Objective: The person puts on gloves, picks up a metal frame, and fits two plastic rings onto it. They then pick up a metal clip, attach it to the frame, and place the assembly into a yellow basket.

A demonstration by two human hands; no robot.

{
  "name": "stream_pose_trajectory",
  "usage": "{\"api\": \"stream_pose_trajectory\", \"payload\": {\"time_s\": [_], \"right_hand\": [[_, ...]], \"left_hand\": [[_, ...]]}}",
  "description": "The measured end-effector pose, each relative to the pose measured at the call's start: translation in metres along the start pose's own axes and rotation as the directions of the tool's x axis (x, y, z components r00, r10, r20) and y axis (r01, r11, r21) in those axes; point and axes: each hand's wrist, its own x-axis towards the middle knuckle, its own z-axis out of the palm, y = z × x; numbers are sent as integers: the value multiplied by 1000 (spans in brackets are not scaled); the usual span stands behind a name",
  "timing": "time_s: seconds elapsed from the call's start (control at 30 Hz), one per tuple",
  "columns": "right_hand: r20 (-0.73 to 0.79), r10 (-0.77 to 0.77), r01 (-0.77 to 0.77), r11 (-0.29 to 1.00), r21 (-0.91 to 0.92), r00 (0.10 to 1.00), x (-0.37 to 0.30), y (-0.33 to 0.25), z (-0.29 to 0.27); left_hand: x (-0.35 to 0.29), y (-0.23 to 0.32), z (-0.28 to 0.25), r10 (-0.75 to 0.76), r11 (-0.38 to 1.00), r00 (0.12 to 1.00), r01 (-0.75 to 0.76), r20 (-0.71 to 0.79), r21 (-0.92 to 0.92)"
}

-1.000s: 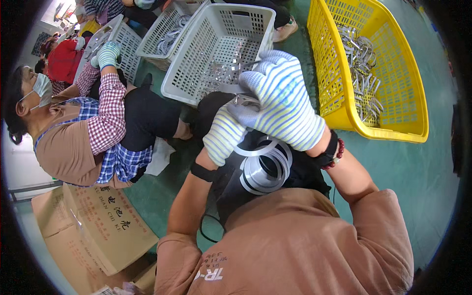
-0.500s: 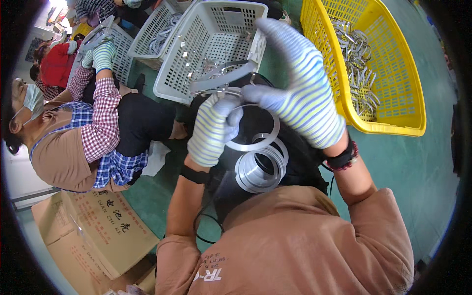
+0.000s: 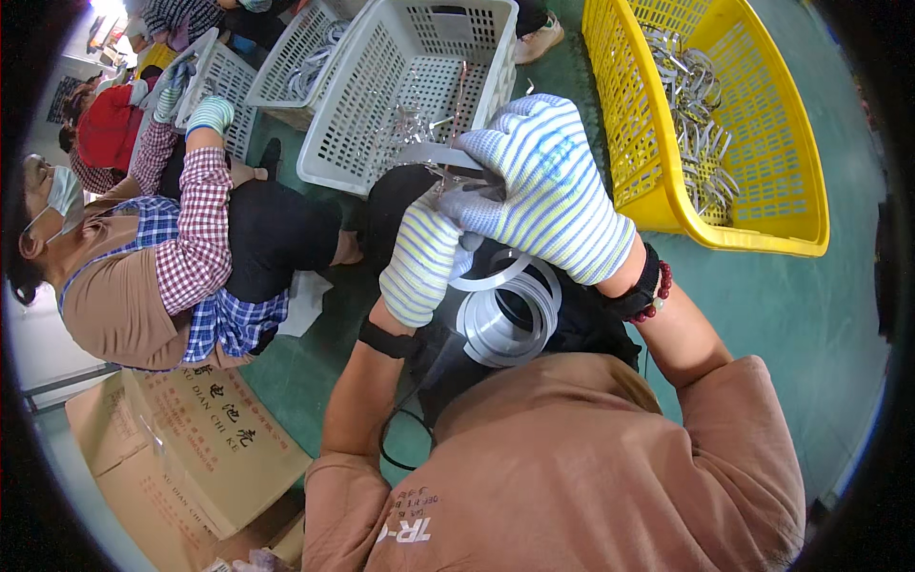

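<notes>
My left hand [image 3: 419, 257], in a striped work glove, is closed at the near side of a flat silver metal ring [image 3: 434, 154]. My right hand [image 3: 548, 186], gloved alike, is bent over the same ring with its fingers closed on it. Both hands meet above my lap, and the fingers cover much of the ring. Just below them a stack of flat silver rings [image 3: 505, 329] lies on my dark-clad lap. In front, a white perforated crate [image 3: 334, 143] holds thin shiny metal scraps [image 3: 408, 129].
To the right stands a yellow basket [image 3: 658, 143] with curved metal strips [image 3: 705, 172] inside. Another white crate [image 3: 276, 86] holds more rings. A masked co-worker [image 3: 172, 257] sits at the left. Cardboard boxes [image 3: 205, 458] lie at the lower left.
My right hand, spread wide and blurred earlier, has come down and inward and closed on the ring beside my left hand. The ring has tilted and sits lower.
</notes>
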Motion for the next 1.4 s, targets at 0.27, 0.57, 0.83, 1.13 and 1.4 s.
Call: {"api": "stream_pose_trajectory", "payload": {"time_s": [0.27, 0.57, 0.83, 1.13, 1.4], "right_hand": [[-31, -13, 12, 1000, -20, 999, 2, -12, -1], [174, 120, -188, 868, 459, 977, -14, 24, -19], [74, 71, -87, 967, 239, 995, -14, 12, -13], [771, 262, -805, 325, 496, 581, -42, 3, -31], [363, 697, -715, 306, 629, 618, -21, 52, -64]], "left_hand": [[10, -18, -1, 464, 742, 884, -419, 49, 524], [-1, 45, -10, -237, 268, 856, 511, 459, -816], [0, 53, -8, -210, 356, 900, 435, 382, -827], [-1, 61, -17, -407, 717, 913, 309, -16, -625], [-20, 50, -35, 78, 911, 978, 8, -194, 411]]}}
